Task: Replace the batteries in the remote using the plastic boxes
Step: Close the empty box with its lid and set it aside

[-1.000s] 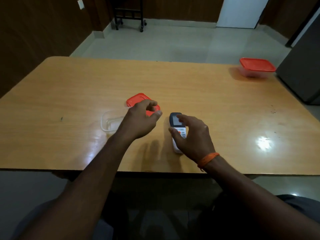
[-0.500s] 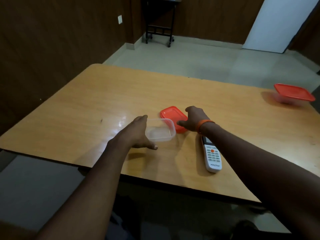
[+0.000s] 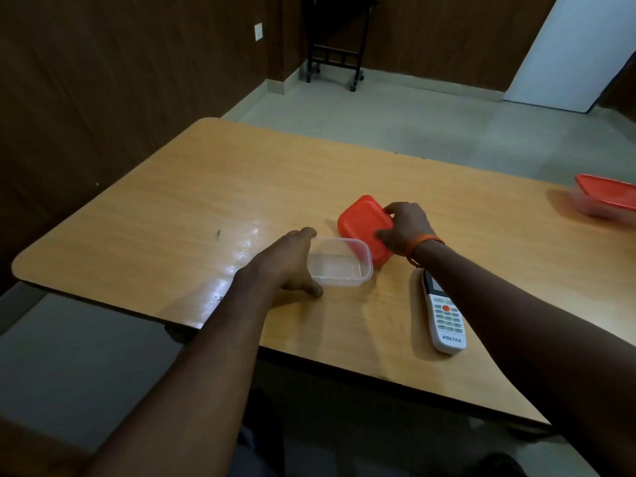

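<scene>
Remote (image 3: 444, 313) lies face up on the desk (image 3: 206, 187), free of both hands, while the left hand (image 3: 285, 263) grips the clear box (image 3: 340, 266) (seemingly empty) and the right hand (image 3: 402, 228) grips its tilted red lid (image 3: 361, 225), so with no batteries in sight the swap likely remains ahead.

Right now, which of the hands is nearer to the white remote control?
Right. The right hand grips the red plastic lid just beyond the white remote; the left hand holds the clear plastic box, farther left.
</scene>
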